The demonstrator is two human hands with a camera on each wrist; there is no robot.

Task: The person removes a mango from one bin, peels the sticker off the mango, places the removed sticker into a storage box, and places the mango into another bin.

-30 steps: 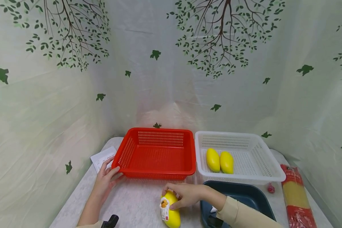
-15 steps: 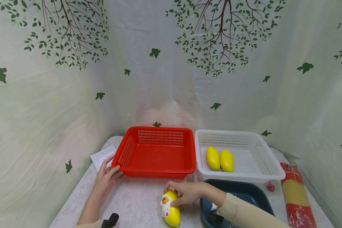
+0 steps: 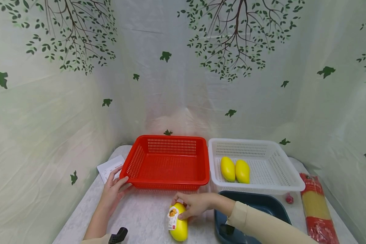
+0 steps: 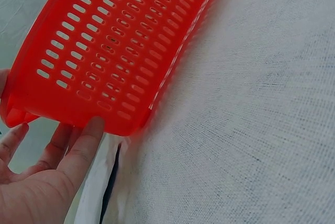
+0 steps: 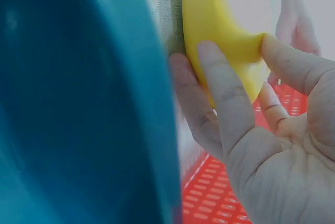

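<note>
My right hand [image 3: 195, 205] grips a yellow mango-shaped item [image 3: 180, 230] on the table in front of the red basket [image 3: 170, 187]. A white label with a food picture is stuck to its left side. In the right wrist view, thumb and fingertips press into the smooth yellow item [image 5: 220, 25], denting it under the thumb. At the red basket's front left corner, my left hand [image 3: 112, 193] holds the rim. From the left wrist, that hand [image 4: 47, 182] shows its fingers at the corner of the perforated red wall [image 4: 110, 51].
Two yellow mango-shaped items [image 3: 235, 170] lie in the white basket [image 3: 286, 184] at right. A dark blue tray [image 3: 271, 203] sits under my right forearm. Farther right are a small red wrapped piece [image 3: 289, 199] and a long red-and-yellow packet [image 3: 318, 210]. White paper [image 3: 109, 167] lies at left.
My right hand and the labelled yellow item have shifted slightly left. The left hand and the red basket keep their places.
</note>
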